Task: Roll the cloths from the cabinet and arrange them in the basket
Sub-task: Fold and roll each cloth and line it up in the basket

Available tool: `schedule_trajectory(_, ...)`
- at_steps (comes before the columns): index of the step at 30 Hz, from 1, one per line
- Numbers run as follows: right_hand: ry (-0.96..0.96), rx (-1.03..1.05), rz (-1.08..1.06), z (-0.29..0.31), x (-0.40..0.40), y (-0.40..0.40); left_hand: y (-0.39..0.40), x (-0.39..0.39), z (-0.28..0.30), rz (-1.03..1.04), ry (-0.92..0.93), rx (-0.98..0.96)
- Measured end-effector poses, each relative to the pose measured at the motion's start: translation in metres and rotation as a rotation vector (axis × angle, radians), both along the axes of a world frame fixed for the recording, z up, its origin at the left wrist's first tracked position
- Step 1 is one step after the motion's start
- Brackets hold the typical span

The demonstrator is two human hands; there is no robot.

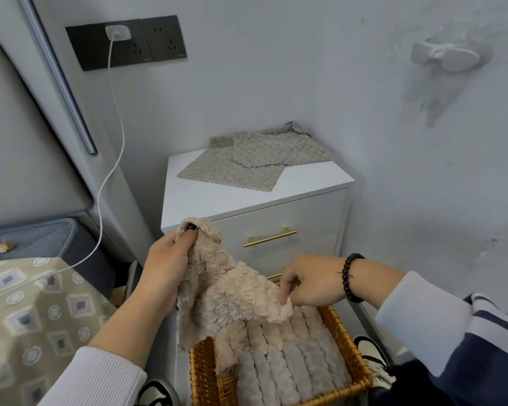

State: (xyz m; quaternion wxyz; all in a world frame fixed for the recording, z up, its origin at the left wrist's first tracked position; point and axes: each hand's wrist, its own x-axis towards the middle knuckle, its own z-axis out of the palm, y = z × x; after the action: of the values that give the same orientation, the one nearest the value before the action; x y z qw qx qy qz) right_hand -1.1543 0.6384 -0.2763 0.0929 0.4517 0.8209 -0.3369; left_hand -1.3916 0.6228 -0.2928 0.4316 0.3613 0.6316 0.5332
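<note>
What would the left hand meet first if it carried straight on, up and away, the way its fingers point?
Probably the front top edge of the white cabinet; the left hand, gripping the fluffy beige cloth, points there. Depth is unclear.

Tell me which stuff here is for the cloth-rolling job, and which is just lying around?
For the job: beige cloth held by the left hand and right hand; grey cloths on the cabinet; basket with rolled cloths.

Just there: charger, cable, sockets, wall hook, bedspread, shoe.

Both hands (165, 259) (308, 284) pinch (left raised higher) with curled fingers.
</note>
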Motion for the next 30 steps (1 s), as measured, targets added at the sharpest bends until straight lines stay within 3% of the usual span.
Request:
schedule_trajectory(3,-0.013,0.078,-0.002,-0.008,0.001,0.0,-0.003,0.01,0.0,-0.094,0.094,0.029)
schedule_trajectory(7,0.228,0.29,-0.148,-0.007,0.002,0.004,-0.007,0.027,0.002,-0.26,0.189,0.081)
schedule_trajectory(10,0.387,0.353,-0.167,-0.001,-0.004,0.003,-0.009,0.038,0.005,-0.338,0.192,0.105)
schedule_trajectory(16,0.484,0.541,-0.252,0.012,-0.013,0.007,-0.007,0.046,0.008,-0.38,0.196,0.124)
schedule_trajectory(25,0.838,0.553,-0.671,0.034,-0.003,0.031,-0.012,0.027,0.003,-0.49,0.404,0.044)
schedule_trajectory(30,0.843,0.578,-0.806,0.034,0.01,0.045,-0.015,0.007,-0.001,-0.419,0.576,-0.011)
